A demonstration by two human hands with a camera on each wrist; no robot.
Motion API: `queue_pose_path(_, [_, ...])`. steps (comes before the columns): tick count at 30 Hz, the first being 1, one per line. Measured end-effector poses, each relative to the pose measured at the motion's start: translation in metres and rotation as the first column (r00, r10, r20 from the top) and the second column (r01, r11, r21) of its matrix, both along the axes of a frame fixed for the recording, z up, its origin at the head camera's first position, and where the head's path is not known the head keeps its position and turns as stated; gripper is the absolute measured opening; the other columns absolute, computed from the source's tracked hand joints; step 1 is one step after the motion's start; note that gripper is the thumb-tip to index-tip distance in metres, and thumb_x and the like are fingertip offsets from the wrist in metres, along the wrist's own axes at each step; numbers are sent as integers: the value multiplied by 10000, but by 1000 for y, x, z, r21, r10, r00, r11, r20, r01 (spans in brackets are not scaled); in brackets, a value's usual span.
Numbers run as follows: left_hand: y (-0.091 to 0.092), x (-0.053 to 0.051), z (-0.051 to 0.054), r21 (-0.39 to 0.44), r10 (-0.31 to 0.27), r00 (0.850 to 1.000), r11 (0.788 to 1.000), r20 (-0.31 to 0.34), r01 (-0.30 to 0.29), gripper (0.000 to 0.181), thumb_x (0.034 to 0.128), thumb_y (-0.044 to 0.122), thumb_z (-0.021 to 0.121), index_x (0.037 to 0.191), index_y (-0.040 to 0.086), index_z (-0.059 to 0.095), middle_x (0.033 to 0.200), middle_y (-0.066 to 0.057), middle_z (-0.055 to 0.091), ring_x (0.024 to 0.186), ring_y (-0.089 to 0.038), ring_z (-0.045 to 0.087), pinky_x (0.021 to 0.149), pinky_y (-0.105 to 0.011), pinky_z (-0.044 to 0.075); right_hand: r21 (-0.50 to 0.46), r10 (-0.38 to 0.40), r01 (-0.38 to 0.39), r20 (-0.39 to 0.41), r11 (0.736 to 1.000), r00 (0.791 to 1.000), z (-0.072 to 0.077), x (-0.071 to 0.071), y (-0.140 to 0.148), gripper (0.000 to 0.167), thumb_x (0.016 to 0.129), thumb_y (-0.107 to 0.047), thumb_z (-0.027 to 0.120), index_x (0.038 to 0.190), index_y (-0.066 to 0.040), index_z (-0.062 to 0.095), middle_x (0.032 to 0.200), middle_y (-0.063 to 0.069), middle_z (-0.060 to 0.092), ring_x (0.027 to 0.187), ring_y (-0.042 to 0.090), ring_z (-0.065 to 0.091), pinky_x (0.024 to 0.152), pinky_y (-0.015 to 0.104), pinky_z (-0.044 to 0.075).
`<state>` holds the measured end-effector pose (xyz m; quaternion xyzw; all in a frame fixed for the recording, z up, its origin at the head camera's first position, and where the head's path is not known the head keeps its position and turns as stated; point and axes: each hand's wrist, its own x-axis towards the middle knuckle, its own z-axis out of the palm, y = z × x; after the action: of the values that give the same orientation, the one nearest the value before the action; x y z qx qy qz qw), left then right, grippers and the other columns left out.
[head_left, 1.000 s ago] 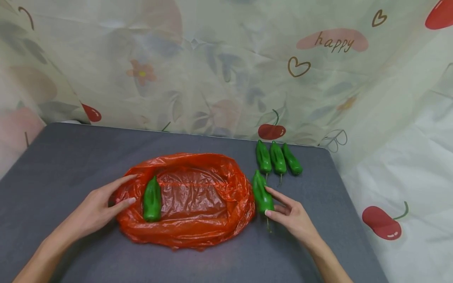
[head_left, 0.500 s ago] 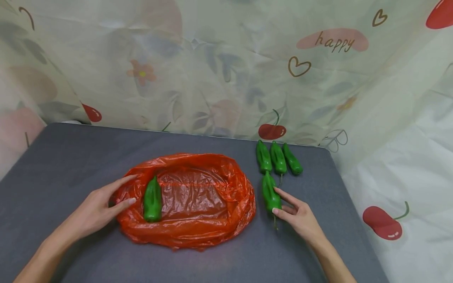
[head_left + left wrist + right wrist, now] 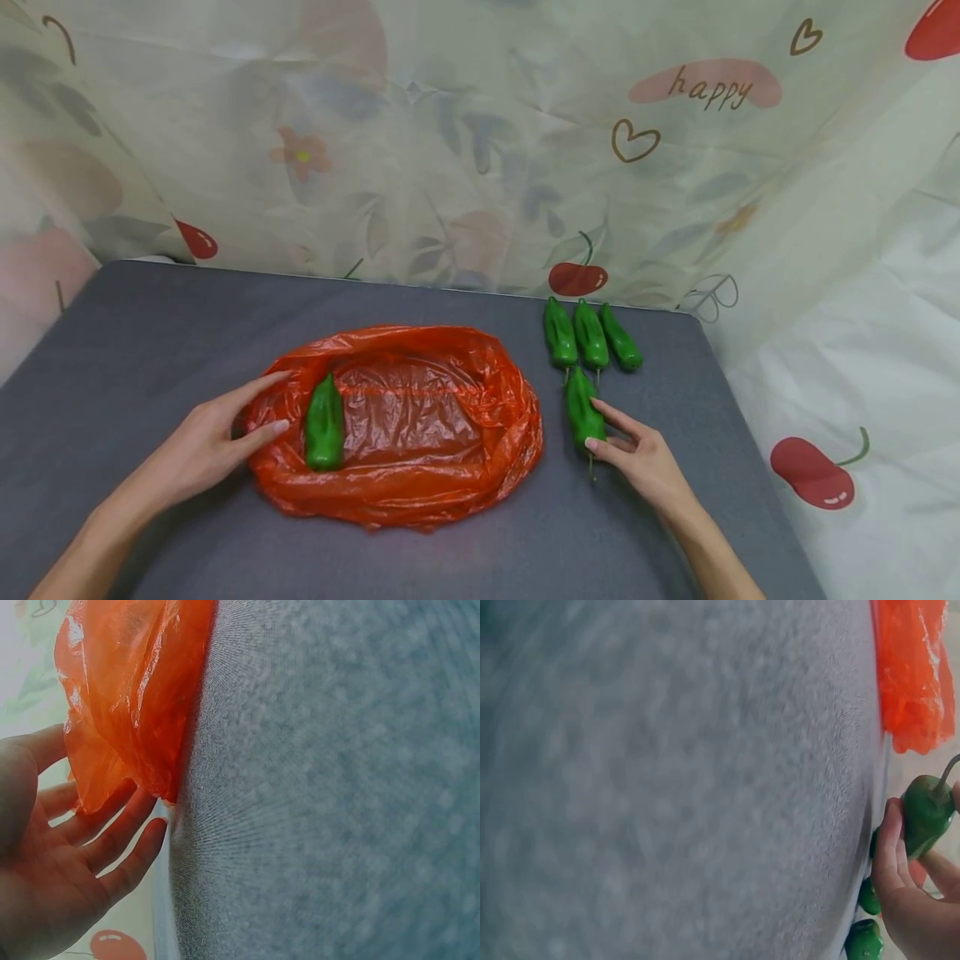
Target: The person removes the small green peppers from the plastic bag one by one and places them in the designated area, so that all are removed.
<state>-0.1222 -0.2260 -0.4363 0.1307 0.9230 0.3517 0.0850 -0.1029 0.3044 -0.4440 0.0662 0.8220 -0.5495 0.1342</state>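
My right hand pinches a green pepper between thumb and fingers, right of the red plastic bag. The pepper's stem points toward me, and its tip is close to the stems of the peppers behind. In the right wrist view the held pepper shows its stem end. My left hand rests at the bag's left side, fingers and thumb spread against the rim. The left wrist view shows these fingers loosely bent beside the bag. Another green pepper lies on the bag's left part.
Three green peppers lie side by side near the back right edge of the grey table. Behind and to the right hangs a patterned cloth with printed cherries and hearts.
My right hand has carried its pepper rightward, away from the bag's right rim and in front of the row of peppers. My left hand, the bag and the pepper on it have stayed put.
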Motion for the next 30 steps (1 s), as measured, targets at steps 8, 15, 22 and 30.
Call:
queue_pose_path(8, [0,0,0,-4,-2,1000,1000,-1,2,725,952,472,637,1520,97,388,1453,-277,453,1301,-477,436,987,-689,372,41,5,-5,-17,999,1000,-2,-3,2,680,889,-306,763,1490,-187,469,1529,154,400,1073,170,676,896,243,509])
queue_pose_path(15, [0,0,0,-4,-4,1000,1000,-5,4,724,953,472,635,1521,98,386,1448,-282,456,1295,-480,441,983,-690,375,152,13,-7,-39,988,999,-3,-8,4,678,876,-399,760,1475,-235,490,1452,135,504,1101,195,656,957,378,481])
queue_pose_path(22, [1,-1,0,-9,-5,1000,1000,-9,5,709,955,448,644,1522,107,389,1454,-278,453,1305,-478,435,989,-687,370,217,20,-5,-66,976,998,-5,-11,5,681,874,-430,753,1476,-247,489,1447,122,515,1103,224,638,914,394,492])
queue_pose_path(30, [0,1,2,-10,-6,1000,1000,-4,6,716,954,472,633,1524,115,386,1456,-273,452,1306,-476,435,990,-687,371,293,45,-9,-116,956,992,-9,-13,6,673,862,-344,788,1459,-204,511,1464,133,493,1133,273,615,822,341,512])
